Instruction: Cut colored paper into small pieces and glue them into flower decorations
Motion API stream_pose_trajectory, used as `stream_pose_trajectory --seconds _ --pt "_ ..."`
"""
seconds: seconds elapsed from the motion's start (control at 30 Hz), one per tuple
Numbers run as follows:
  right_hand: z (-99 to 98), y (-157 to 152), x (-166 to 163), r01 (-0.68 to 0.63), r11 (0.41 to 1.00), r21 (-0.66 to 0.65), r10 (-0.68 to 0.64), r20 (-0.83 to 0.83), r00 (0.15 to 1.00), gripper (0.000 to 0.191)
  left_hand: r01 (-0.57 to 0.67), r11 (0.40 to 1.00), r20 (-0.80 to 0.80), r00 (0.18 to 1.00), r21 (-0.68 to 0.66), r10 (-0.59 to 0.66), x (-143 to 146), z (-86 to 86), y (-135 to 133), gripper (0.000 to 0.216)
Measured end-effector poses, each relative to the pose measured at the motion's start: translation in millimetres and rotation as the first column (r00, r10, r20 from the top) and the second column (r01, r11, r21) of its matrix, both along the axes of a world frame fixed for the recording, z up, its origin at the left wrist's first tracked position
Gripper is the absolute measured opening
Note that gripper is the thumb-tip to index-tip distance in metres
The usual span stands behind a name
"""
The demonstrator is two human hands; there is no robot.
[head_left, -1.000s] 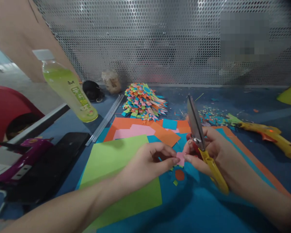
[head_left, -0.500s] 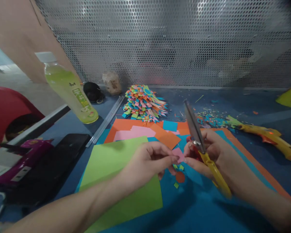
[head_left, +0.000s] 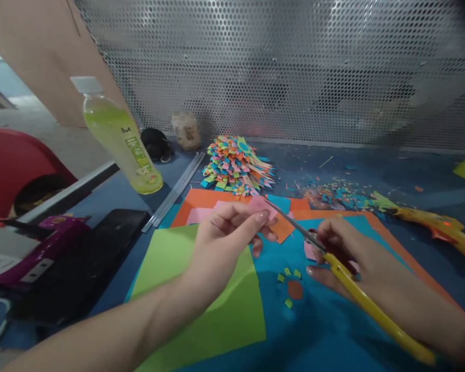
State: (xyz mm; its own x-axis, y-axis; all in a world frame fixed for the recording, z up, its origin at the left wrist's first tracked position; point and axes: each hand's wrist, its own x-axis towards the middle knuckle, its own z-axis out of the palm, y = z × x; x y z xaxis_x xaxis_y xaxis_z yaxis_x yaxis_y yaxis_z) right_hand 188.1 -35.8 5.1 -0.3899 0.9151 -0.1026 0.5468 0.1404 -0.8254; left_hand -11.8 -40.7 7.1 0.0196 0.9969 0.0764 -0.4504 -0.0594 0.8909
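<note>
My left hand (head_left: 236, 230) pinches a small pink paper piece (head_left: 259, 205) between thumb and fingers. My right hand (head_left: 344, 258) is closed around yellow-handled scissors (head_left: 349, 279), whose blades point up and left to the edge of the pink paper. A bit of pink paper (head_left: 309, 251) shows by the right fingers; whether they hold it I cannot tell. Below the hands, an orange-red paper disc (head_left: 295, 290) lies on blue paper (head_left: 318, 330), with several small green paper squares (head_left: 289, 303) around it. A green sheet (head_left: 166, 289) lies under my left forearm.
Behind the sheets stands a mound of colourful paper pieces (head_left: 236, 163). Paper scraps (head_left: 344, 194) and a yellow glue gun (head_left: 442, 225) lie right. On the left are a drink bottle (head_left: 122, 139), clear sticks (head_left: 174, 191), a black phone-like slab (head_left: 89, 258) and a purple device (head_left: 42, 248).
My left hand has moved up and left with the pink paper. The scissors have swung down so their blades meet the paper, and the disc and green squares are now uncovered.
</note>
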Motion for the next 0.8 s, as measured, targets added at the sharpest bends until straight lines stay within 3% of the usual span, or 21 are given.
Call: stream_pose_trajectory --seconds 0.17,0.33,0.57,0.8 --pt "-0.1 -2.4 0.9 -0.073 0.997 -0.032 0.071 -0.080 0.994 0.023 -0.040 0.999 -0.090 0.995 0.030 0.043 0.7 -1.3 -2.5 0.011" --pt "-0.4 -6.1 0.9 -0.071 0.994 -0.089 0.062 -0.095 0.994 0.024 -0.039 0.999 -0.187 0.981 0.026 0.043 2.2 -0.7 -4.2 0.014" --pt "-0.5 -9.0 -0.3 -0.066 0.985 -0.157 0.046 -0.127 0.991 0.024 -0.013 1.000 -0.168 0.986 0.011 0.015 3.2 3.1 -6.4 0.015" --pt "0.8 -8.1 1.6 -0.076 0.992 -0.103 0.070 -0.064 0.995 0.023 -0.031 0.999 -0.172 0.984 0.032 0.036 3.3 1.4 -6.2 0.013"
